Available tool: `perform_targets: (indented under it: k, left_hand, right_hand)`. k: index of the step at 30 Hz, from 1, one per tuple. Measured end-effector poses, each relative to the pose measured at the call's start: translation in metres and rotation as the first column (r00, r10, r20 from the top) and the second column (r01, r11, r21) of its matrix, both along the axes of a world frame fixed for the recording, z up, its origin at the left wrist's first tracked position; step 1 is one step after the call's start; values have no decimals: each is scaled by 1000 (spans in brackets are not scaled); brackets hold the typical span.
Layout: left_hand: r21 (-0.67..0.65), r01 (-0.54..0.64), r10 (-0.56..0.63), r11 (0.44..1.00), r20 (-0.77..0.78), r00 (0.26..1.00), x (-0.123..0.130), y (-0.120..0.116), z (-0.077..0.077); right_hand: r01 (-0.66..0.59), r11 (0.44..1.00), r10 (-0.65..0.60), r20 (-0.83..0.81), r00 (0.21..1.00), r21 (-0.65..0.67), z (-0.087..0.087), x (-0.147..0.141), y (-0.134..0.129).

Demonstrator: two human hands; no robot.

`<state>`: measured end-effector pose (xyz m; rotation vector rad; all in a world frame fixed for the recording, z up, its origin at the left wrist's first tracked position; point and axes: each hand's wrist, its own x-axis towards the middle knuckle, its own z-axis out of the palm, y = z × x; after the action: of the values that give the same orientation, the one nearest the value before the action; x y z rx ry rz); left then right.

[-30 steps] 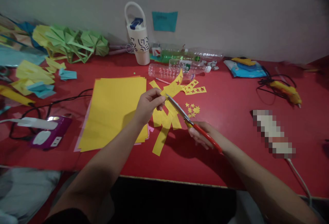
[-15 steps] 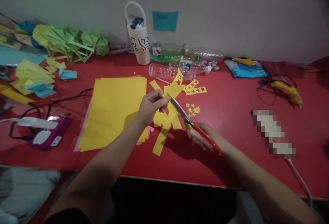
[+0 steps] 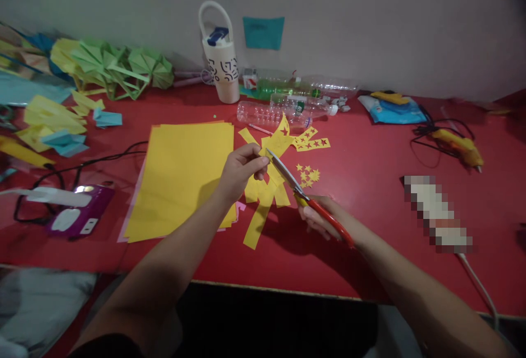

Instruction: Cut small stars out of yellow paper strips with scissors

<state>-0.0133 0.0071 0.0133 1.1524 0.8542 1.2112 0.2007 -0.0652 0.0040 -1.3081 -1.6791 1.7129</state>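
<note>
My right hand (image 3: pixel 322 215) holds red-handled scissors (image 3: pixel 329 217), whose blades point up and left to the fingertips of my left hand (image 3: pixel 246 166). A yellow paper strip with star-shaped holes (image 3: pixel 283 130) rises from near my left fingers, which are pinched; whether it is this strip they grip is hard to see. Beneath both hands lie yellow paper scraps (image 3: pixel 258 224). Right of them are two flat strips with star cut-outs (image 3: pixel 315 144) and a small pile of yellow stars (image 3: pixel 309 176).
Left of my hands is a stack of yellow sheets (image 3: pixel 184 177). Plastic bottles (image 3: pixel 255 113) and a white tumbler (image 3: pixel 224 76) stand or lie behind. A purple power strip (image 3: pixel 80 213) is far left, a yellow glue gun (image 3: pixel 460 147) at right.
The upright strip with star holes has shifted slightly down and left. Both hands and the scissors have hardly moved.
</note>
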Motion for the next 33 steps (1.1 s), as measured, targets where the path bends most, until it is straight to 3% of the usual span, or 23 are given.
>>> perform_targets:
  k: [10, 33]
  left_hand:
    - [-21, 0, 0, 1000, 7, 1000, 1, -1, 2]
    - [-34, 7, -6, 999, 31, 999, 1, -1, 4]
  right_hand:
    - [25, 997, -29, -54, 998, -73, -6, -2, 0]
    - [56, 996, -58, -21, 998, -68, -2, -4, 0]
